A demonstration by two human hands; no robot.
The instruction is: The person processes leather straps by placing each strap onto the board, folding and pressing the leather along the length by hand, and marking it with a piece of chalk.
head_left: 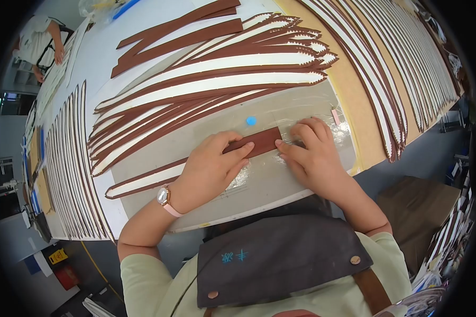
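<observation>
strip [264,142] lies across the mat [206,211], its tapered end at the mat's left edge. the left hand [209,158] holds it narrowly; the right hand [309,150] touches its brown end, grip unclear. lining-up seems in hand; next calls for even pressing.

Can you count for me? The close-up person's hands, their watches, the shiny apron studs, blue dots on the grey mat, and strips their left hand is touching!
Hands (left hand, right hand): 2
Watch: 1
Apron studs: 2
Blue dot: 1
Touched strip: 1
Total: 7
</observation>
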